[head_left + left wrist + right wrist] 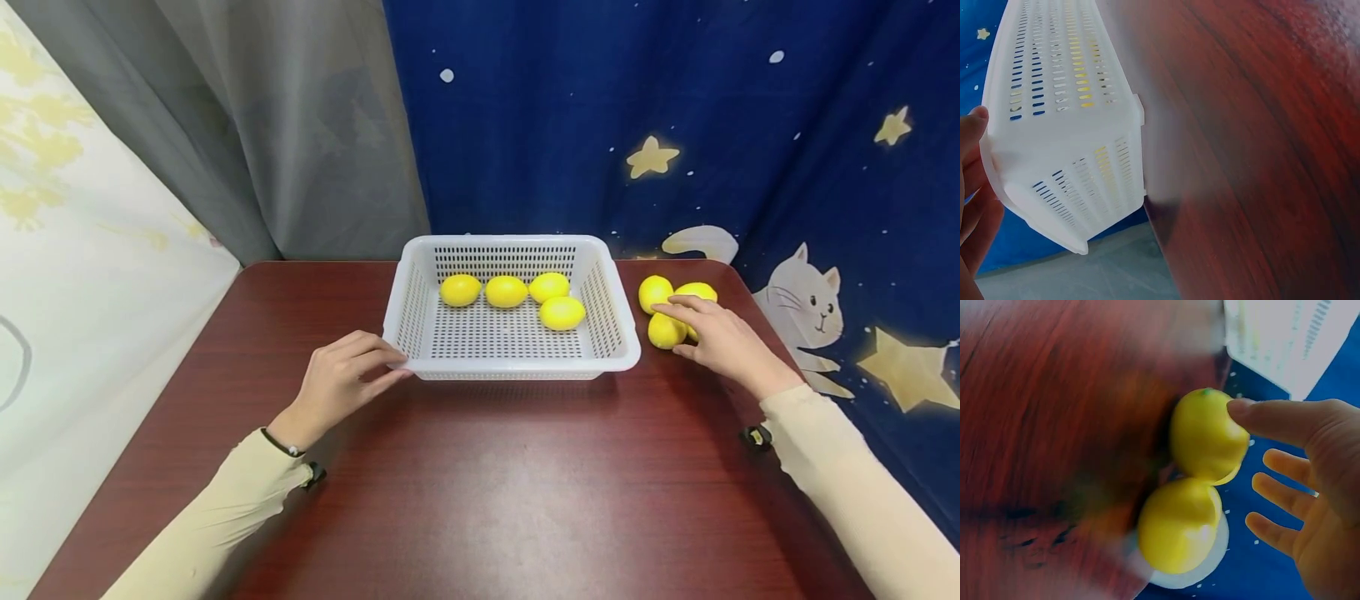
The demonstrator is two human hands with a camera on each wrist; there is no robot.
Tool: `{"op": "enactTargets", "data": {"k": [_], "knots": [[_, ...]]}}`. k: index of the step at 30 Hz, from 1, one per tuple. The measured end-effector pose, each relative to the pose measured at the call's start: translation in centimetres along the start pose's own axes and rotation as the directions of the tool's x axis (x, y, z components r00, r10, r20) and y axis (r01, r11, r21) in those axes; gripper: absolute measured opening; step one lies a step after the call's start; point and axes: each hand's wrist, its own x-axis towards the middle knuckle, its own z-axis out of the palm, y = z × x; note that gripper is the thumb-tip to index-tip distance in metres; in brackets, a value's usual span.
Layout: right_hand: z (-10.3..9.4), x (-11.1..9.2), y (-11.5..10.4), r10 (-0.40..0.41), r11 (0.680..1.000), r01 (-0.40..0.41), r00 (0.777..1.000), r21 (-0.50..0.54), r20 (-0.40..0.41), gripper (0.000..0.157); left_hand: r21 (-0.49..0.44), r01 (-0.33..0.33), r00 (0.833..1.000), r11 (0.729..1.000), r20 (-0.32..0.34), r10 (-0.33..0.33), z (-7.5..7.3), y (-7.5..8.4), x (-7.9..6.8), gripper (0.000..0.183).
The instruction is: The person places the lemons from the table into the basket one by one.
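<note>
A white plastic basket (pixel 517 365) with slotted walls stands at the back of the table. Inside it lie several yellow lemons (pixel 506 292). My left hand (pixel 341 379) holds the rim at the basket's near left corner between thumb and fingers; in the left wrist view the thumb and fingers (pixel 979 212) show at the rim. A small group of lemons (pixel 656 294) sits on the table right of the basket. Over the group reaches my right hand (pixel 716 337), fingers spread and not closed round a lemon. In the right wrist view, the thumb tip overlaps one lemon (pixel 1207 434); contact is unclear.
The dark red wooden table (pixel 517 492) ends just behind the basket. A blue curtain (pixel 540 125) with stars and a cat hangs behind and to the right, a grey curtain (pixel 322 125) at the back left. White patterned cloth (pixel 90 292) hangs along the left.
</note>
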Motion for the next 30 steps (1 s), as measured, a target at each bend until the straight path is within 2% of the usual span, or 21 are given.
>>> {"op": "enactTargets", "data": {"k": [8,16,24,30], "knots": [[1.4,0.6,1.3,-0.034,0.998,0.035,0.999,-0.059,0.011,0.072,0.012,0.014,1.0,1.0,-0.009,-0.014,0.2,0.1,-0.1,0.024],[2.0,0.5,1.3,-0.029,0.998,0.029,1.0,-0.054,0.011,0.069,0.011,0.02,1.0,1.0,-0.013,-0.02,0.1,0.1,-0.1,0.023],[2.1,0.6,1.1,-0.031,0.998,0.03,0.999,-0.056,-0.011,0.061,0.006,0.029,0.999,1.0,-0.013,-0.029,0.2,0.2,0.0,0.023],[2.6,0.9,1.2,-0.08,0.993,0.075,0.996,-0.09,-0.05,0.06,0.014,0.036,0.999,0.999,-0.014,-0.036,0.3,0.3,-0.1,0.023]]}}
